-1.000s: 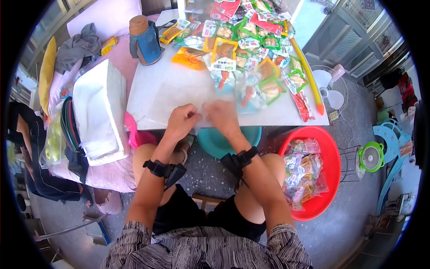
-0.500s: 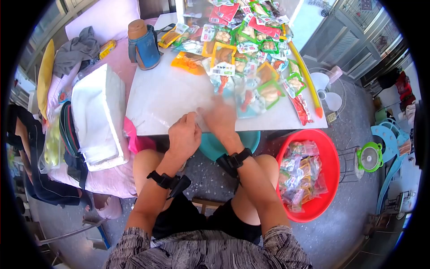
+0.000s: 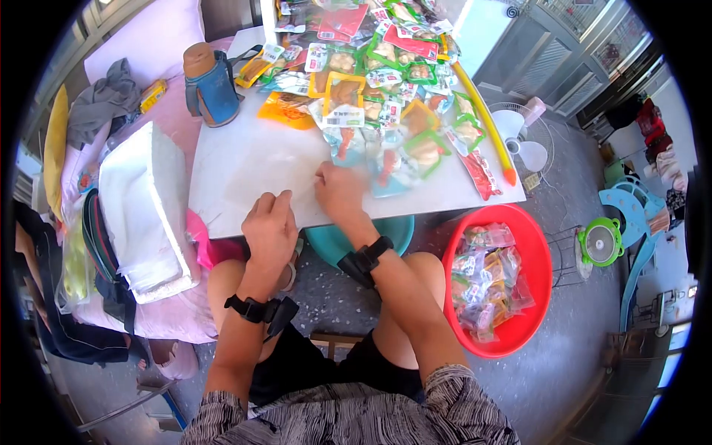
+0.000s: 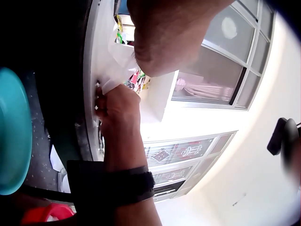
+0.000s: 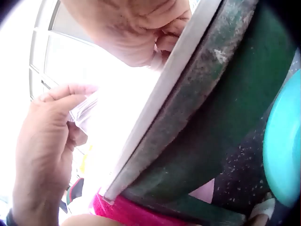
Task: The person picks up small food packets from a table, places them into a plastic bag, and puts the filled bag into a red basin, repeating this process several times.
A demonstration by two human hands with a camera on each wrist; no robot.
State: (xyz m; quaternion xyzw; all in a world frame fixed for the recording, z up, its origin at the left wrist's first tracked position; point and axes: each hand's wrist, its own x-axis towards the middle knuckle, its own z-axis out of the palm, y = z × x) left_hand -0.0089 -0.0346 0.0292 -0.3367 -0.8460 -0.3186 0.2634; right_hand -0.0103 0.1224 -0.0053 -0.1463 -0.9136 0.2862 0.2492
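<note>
Head view shows both hands at the near edge of the white table. Judging by the right wrist view, the left hand pinches a piece of translucent plastic film between thumb and fingers, just above the table's near edge; whether it is a bag I cannot tell. The right hand has its fingers curled in low by that same edge, with film meeting them in the left wrist view, but whether they grip it is unclear.

Pinching by a margin probably suits such thin, limp sheet. The heap of food packets covers the table's far and right parts, presumably so the near left stays free for handwork. Down beside the table's near right corner, the red tub holds clear-wrapped packets, likely within the right arm's reach.

Room is widest on the table's left half, up to the blue insulated jug at its left edge. Rightward, packets and the yellow pole along the table's right edge limit sweeping moves. Below the near edge sits the teal basin, so something slipping off there could drop into it.
</note>
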